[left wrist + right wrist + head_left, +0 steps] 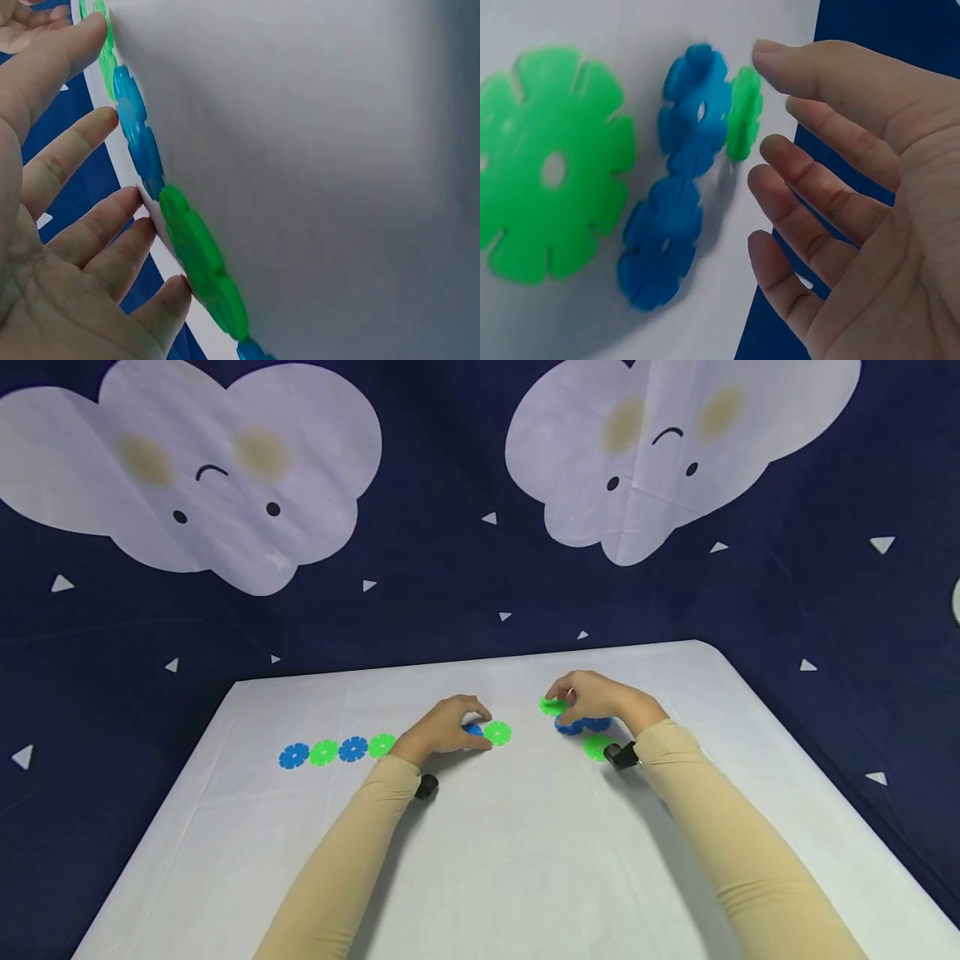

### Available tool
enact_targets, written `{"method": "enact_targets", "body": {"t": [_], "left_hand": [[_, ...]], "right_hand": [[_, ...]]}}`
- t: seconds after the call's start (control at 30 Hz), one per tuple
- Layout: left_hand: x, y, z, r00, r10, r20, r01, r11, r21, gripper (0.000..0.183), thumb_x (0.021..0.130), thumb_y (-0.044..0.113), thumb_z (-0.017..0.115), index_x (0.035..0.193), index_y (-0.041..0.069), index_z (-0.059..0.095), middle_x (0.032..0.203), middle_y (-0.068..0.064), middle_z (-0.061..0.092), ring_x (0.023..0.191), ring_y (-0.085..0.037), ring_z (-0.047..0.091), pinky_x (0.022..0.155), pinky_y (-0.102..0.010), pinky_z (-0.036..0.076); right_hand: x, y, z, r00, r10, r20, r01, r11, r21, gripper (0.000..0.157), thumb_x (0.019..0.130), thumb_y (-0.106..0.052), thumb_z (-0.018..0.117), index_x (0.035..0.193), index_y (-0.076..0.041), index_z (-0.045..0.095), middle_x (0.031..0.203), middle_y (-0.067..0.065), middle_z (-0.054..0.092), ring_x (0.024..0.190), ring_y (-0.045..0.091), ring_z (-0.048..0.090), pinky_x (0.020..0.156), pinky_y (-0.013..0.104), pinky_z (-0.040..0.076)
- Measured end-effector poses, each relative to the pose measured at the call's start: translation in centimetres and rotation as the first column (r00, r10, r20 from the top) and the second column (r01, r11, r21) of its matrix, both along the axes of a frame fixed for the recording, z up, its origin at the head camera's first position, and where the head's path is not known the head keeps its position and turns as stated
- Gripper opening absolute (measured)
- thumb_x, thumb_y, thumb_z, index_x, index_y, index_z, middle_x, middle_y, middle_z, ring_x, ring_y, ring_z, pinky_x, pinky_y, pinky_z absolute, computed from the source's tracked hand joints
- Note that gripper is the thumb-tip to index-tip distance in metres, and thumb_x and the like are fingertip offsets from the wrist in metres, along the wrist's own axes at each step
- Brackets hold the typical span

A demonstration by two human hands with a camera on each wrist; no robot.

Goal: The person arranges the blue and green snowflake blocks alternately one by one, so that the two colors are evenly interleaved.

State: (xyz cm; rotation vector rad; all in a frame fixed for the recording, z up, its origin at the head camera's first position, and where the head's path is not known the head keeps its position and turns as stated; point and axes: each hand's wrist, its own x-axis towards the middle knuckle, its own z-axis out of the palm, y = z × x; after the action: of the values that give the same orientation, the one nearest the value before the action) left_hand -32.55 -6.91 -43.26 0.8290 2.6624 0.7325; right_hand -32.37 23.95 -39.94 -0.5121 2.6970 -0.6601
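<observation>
My left hand (442,727) reaches over the right end of a row of notched plastic discs, thumb and fingers spread around a blue disc (472,729) and beside a green disc (497,733). Its fingers lie along the row's far edge in the left wrist view, near another blue disc (139,135) and green disc (199,255). To the right, my right hand (596,696) hovers with parted fingers at a green disc (552,707) and a blue disc (568,727). In the right wrist view, nothing sits between thumb and fingers.
The row continues left with a green disc (382,746), a blue disc (353,749), another green disc (324,752) and a blue disc (294,756) at its end. Near the right wrist lie a second blue disc (598,724) and a green disc (597,747). A dark cloud-patterned cloth (435,610) hangs behind the white table (510,860).
</observation>
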Motion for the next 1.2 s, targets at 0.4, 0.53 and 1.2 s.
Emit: {"method": "enact_targets", "body": {"t": [0.4,0.53,1.2], "left_hand": [[-0.1,0.8,-0.4,1.0,0.003,-0.007,-0.003,1.0,-0.003,0.046,0.091,0.032,0.088,0.132,0.016,0.075,0.166,-0.015,0.049,0.16,-0.037,0.04,0.133,-0.054,0.031],[0.1,1.2,-0.5,1.0,0.0,-0.026,0.0,1.0,-0.003,0.044,0.091,0.032,0.089,0.13,0.016,0.077,0.163,-0.015,0.053,0.158,-0.035,0.043,0.132,-0.055,0.032],[0.5,1.6,-0.2,0.999,0.044,-0.029,-0.044,0.999,0.003,0.04,0.089,0.03,0.09,0.126,0.019,0.08,0.163,-0.015,0.054,0.156,-0.037,0.045,0.131,-0.059,0.033]], "right_hand": [[0.3,1.3,-1.0,0.999,-0.017,0.032,0.017,1.0,0.016,0.045,0.086,-0.017,0.09,0.127,-0.007,0.074,0.123,0.013,0.074,0.119,0.032,0.066,0.109,0.052,0.054],[0.5,1.3,-1.3,0.999,-0.02,0.042,0.02,1.0,-0.004,0.042,0.086,-0.016,0.09,0.124,-0.008,0.075,0.122,0.012,0.075,0.119,0.031,0.066,0.11,0.051,0.054],[0.8,0.9,-1.1,1.0,0.0,0.002,0.0,1.0,0.025,0.035,0.084,-0.014,0.091,0.115,-0.008,0.075,0.107,0.008,0.074,0.103,0.022,0.066,0.102,0.045,0.056]]}}
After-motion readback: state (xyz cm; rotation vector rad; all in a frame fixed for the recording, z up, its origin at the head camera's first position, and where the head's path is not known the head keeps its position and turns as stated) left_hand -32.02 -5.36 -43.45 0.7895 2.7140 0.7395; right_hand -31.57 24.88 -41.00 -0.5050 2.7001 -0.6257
